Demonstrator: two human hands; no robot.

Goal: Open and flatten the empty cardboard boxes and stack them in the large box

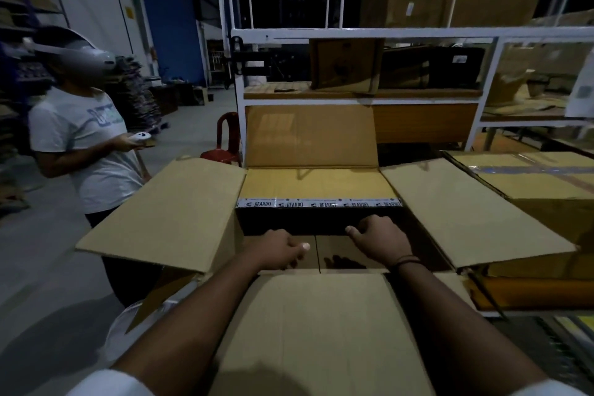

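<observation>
Our left hand and right hand reach inside the large brown cardboard box. Both hands' fingers curl, but we cannot tell whether they grip anything.

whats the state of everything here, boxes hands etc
large box: open, all four flaps spread outward
left hand: in the box opening, fingers curled, unclear if it grips anything
right hand: in the box opening, fingers curled, grip also unclear
box on the right: closed, taped across the top
printed tape: stuck along the large box's far inner side
person at left: standing, headset on, controller in hand
</observation>
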